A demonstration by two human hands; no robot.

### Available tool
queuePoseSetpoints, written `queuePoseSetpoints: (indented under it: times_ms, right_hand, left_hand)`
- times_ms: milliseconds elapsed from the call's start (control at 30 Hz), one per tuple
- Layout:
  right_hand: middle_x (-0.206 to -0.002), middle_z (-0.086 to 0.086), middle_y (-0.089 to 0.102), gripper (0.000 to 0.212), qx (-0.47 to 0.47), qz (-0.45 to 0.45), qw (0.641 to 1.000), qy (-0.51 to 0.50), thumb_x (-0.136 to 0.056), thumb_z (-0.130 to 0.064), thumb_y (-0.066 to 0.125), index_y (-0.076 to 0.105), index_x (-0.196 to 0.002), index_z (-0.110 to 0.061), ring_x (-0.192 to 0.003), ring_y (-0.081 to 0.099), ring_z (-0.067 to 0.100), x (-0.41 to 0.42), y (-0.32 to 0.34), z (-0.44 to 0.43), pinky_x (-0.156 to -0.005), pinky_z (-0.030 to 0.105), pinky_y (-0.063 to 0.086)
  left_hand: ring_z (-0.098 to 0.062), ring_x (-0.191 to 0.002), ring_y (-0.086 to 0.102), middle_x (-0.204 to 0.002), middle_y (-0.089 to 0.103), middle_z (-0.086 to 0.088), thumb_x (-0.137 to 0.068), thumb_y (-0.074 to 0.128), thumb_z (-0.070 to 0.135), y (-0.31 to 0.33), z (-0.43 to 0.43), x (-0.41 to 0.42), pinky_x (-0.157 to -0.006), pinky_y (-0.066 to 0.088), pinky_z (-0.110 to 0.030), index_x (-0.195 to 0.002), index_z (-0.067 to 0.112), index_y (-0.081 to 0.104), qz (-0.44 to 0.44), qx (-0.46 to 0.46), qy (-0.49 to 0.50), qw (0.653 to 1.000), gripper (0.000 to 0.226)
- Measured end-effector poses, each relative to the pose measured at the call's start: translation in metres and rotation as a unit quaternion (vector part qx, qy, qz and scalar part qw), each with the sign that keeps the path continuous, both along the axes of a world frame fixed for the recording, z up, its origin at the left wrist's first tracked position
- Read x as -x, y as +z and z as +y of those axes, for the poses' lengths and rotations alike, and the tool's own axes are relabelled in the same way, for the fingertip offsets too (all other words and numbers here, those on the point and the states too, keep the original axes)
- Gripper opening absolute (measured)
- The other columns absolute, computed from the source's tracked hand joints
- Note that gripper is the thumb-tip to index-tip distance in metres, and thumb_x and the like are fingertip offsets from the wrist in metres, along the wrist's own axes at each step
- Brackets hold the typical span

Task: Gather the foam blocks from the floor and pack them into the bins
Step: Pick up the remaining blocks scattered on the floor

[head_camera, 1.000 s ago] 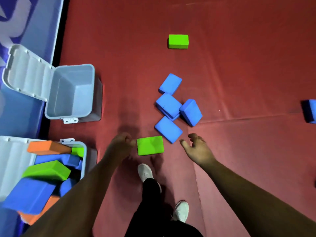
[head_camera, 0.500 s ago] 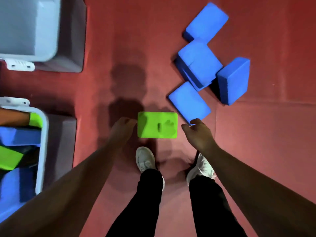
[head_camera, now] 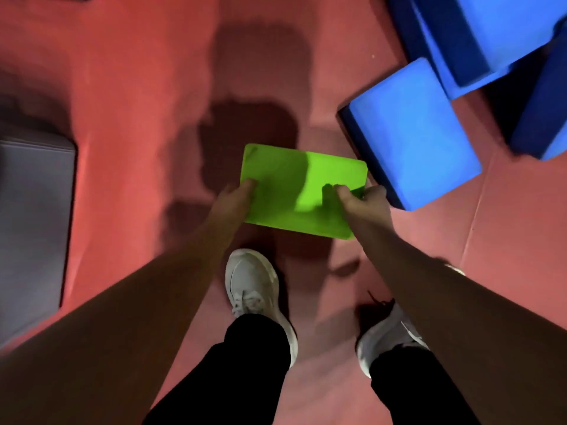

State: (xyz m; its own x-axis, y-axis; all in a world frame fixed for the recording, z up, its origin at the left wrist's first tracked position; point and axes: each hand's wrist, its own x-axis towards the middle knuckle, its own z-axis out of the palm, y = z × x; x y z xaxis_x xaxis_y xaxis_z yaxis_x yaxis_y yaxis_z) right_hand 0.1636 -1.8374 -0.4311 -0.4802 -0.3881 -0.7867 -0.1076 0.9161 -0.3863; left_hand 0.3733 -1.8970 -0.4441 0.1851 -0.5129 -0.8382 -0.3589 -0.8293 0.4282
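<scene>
One grey bin point(head_camera: 33, 210) shows only its side wall at the left edge, well apart from the work. Next, the left hand point(head_camera: 231, 204) grips the left end of a green foam block point(head_camera: 294, 194), thumb on its top face. The block sits low over the red floor mat point(head_camera: 132, 87), just beyond the white shoes point(head_camera: 254, 289); I cannot tell whether it is touching the mat. The right hand point(head_camera: 363, 200) grips the block's right end. Just beside that end lies a blue foam block point(head_camera: 411, 133), with more blue blocks point(head_camera: 497, 32) piled farther right. This looks like the pick-up step. The next move calls for lifting the block and carrying it left to the bin without knocking the blue one.
</scene>
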Motion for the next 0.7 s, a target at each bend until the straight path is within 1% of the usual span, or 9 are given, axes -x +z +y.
queuePoseSetpoints:
  times_ms: [67,167,200,333,400,467,567,633,700]
  right_hand:
    - [-0.12,0.006,0.066,0.082,0.038,-0.031,0.996,-0.073,-0.063,-0.066,0.074,0.055,-0.121,-0.011,-0.11,0.064,0.023,0.003,0.004,0.0,-0.098,0.039,0.05]
    - [-0.109,0.0,0.073,0.032,0.12,-0.106,0.979,-0.129,-0.082,-0.034,0.077,0.067,-0.108,-0.016,-0.1,0.07,0.015,0.011,0.027,0.004,-0.091,0.037,0.055]
    - [-0.107,0.0,0.073,0.031,0.126,-0.123,0.973,-0.152,-0.082,-0.031,0.078,0.067,-0.106,-0.016,-0.098,0.07,0.016,0.016,0.038,0.003,-0.086,0.036,0.056]
    - [-0.098,0.003,0.075,0.034,0.101,-0.244,0.934,-0.243,-0.083,-0.034,0.074,0.065,-0.109,-0.013,-0.086,0.071,0.019,0.045,0.08,-0.005,-0.069,0.034,0.056]
    - [-0.106,0.009,0.074,0.046,0.104,-0.275,0.926,-0.235,-0.082,-0.038,0.072,0.066,-0.117,-0.01,-0.092,0.071,0.023,0.055,0.095,-0.009,-0.078,0.041,0.058]
    - [-0.113,0.012,0.072,0.051,0.105,-0.294,0.92,-0.238,-0.082,-0.041,0.071,0.065,-0.121,-0.01,-0.097,0.071,0.025,0.062,0.107,-0.014,-0.087,0.048,0.056]
    - [-0.107,0.005,0.075,0.039,0.093,-0.289,0.93,-0.207,-0.088,-0.042,0.068,0.067,-0.115,-0.015,-0.094,0.072,0.021,0.071,0.114,-0.019,-0.081,0.042,0.059]
    - [-0.101,0.001,0.075,0.034,0.098,-0.242,0.955,-0.142,-0.092,-0.048,0.061,0.068,-0.105,-0.017,-0.089,0.072,0.018,0.082,0.111,-0.023,-0.078,0.035,0.056]
    - [-0.094,0.007,0.067,0.045,0.088,-0.106,0.99,-0.039,-0.094,-0.053,0.056,0.066,-0.091,-0.009,-0.082,0.063,0.019,0.103,0.097,-0.027,-0.073,0.03,0.045]
  left_hand:
    - [-0.021,-0.108,0.064,-0.112,0.069,-0.003,-0.064,0.06,0.059,0.013,0.001,0.001,-0.095,0.051,-0.04,-0.117,0.017,0.065,0.007,0.069,-0.004,0.998,0.067]
    - [-0.009,-0.09,0.065,-0.097,0.07,0.005,-0.082,0.059,0.037,0.049,-0.008,0.004,-0.075,0.052,-0.029,-0.105,0.022,0.065,0.046,0.153,0.016,0.987,0.028]
    - [-0.004,-0.083,0.064,-0.091,0.068,0.007,-0.087,0.058,0.028,0.063,-0.013,0.007,-0.068,0.05,-0.024,-0.103,0.022,0.065,0.059,0.174,0.031,0.982,0.018]
    - [-0.009,-0.101,0.063,-0.115,0.066,-0.001,-0.08,0.063,0.029,0.109,-0.025,0.027,-0.078,0.051,-0.024,-0.123,0.018,0.059,0.106,0.214,0.043,0.97,0.044]
    - [-0.017,-0.115,0.062,-0.13,0.06,-0.008,-0.075,0.074,0.035,0.123,-0.027,0.041,-0.091,0.053,-0.032,-0.133,0.016,0.05,0.121,0.214,0.089,0.965,0.066]
    - [-0.016,-0.101,0.068,-0.119,0.066,-0.004,-0.074,0.078,0.033,0.126,-0.021,0.058,-0.087,0.056,-0.036,-0.137,0.011,0.048,0.166,0.168,0.133,0.963,0.073]
    - [-0.012,-0.081,0.069,-0.108,0.07,-0.003,-0.077,0.069,0.027,0.128,-0.005,0.087,-0.069,0.056,-0.033,-0.134,0.01,0.05,0.222,0.093,0.158,0.958,0.063]
    - [-0.016,-0.089,0.07,-0.115,0.069,-0.004,-0.077,0.068,0.024,0.123,0.0,0.095,-0.069,0.057,-0.035,-0.133,0.012,0.05,0.204,0.11,0.177,0.957,0.061]
    - [-0.023,-0.103,0.069,-0.121,0.068,-0.004,-0.076,0.073,0.028,0.113,-0.003,0.093,-0.074,0.058,-0.038,-0.133,0.015,0.051,0.161,0.141,0.182,0.96,0.062]
